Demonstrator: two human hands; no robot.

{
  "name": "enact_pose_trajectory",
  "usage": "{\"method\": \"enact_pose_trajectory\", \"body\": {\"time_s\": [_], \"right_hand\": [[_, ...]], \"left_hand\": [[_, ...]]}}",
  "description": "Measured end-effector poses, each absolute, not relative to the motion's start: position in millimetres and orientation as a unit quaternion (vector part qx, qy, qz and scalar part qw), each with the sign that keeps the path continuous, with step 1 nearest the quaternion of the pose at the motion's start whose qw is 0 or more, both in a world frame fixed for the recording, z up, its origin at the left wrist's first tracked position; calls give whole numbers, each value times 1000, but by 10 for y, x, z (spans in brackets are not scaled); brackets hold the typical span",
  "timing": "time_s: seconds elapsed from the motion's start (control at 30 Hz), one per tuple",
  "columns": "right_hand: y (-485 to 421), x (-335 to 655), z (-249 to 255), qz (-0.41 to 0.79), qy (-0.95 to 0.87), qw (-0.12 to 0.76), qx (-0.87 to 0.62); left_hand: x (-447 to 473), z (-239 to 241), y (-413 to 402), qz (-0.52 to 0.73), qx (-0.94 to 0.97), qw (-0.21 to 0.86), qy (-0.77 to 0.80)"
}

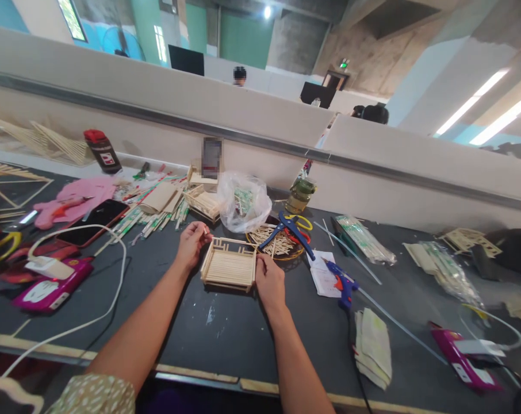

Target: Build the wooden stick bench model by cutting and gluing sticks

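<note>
Head view: left hand (pixel 192 242) pinches the far left corner of the small wooden stick tray (pixel 229 265), fingertips closed on its rail. Right hand (pixel 269 282) grips the tray's right edge, fingers curled shut on it. Tray sits flat on the dark table (pixel 226 328) between both hands. Just beyond right hand: basket of sticks (pixel 274 241), blue scissors (pixel 286 229); blue glue gun (pixel 342 280) to its right.

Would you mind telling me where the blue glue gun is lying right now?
The glue gun lies on the dark table, right of the right hand.
</note>
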State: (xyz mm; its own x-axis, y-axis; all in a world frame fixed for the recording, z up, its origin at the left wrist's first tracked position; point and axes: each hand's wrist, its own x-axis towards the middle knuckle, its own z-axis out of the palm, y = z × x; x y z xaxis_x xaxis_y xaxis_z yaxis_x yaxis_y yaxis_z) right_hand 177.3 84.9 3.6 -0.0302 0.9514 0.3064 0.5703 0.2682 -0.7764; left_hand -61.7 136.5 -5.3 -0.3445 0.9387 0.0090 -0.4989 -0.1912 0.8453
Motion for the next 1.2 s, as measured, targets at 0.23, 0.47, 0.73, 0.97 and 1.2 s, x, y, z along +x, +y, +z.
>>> {"method": "enact_pose_trajectory", "body": {"time_s": [0.23,0.47,0.73,0.97,1.2], "right_hand": [[783,1824,79,266,-639,432,-577],[735,1812,534,150,-672,466,-557],[617,1240,704,70,-805,220,-546],[706,861,654,52,-774,49,-630],[761,802,660,18,-760,5,-650]], "left_hand": [[-622,-45,1379,744,188,521,372],[-642,-46,1434,752,116,531,372],[-588,-74,1426,738,186,558,330],[-582,-88,1403,725,202,575,320],[-600,-70,1388,706,199,595,327]]}}
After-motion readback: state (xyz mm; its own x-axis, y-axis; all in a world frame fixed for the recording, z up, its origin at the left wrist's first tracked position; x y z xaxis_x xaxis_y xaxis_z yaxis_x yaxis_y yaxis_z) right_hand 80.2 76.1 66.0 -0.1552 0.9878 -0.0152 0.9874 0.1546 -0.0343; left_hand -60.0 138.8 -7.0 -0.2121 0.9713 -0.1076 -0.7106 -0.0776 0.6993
